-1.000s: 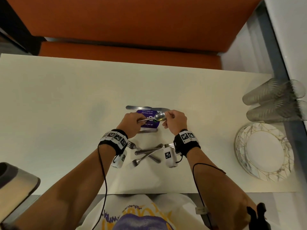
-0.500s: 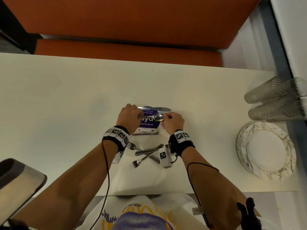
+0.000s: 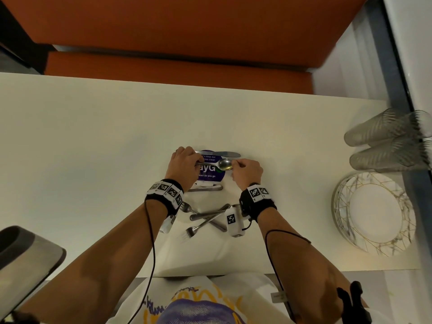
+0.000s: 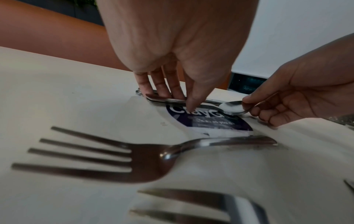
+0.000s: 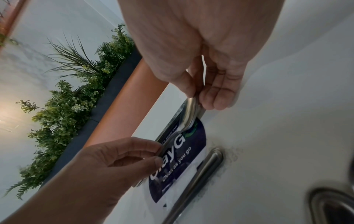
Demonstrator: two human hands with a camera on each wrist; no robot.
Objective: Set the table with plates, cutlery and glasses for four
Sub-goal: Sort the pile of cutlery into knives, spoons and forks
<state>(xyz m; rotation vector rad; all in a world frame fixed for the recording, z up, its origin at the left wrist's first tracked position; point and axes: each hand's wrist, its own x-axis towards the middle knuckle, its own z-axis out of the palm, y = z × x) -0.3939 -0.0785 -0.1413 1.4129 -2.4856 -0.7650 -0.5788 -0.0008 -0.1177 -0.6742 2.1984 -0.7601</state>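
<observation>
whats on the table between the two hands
In the head view, the spoon spans the gap from left hand to right hand, above the purple sticker; a knife lies just beyond.

A cream table (image 3: 93, 148) is shown bearing silver cutlery (image 3: 205, 218), a purple sticker (image 3: 211, 175) lettered in white, and, at right, a white plate (image 3: 374, 213) veined with gold lines, before an orange bench (image 3: 177, 71).
</observation>
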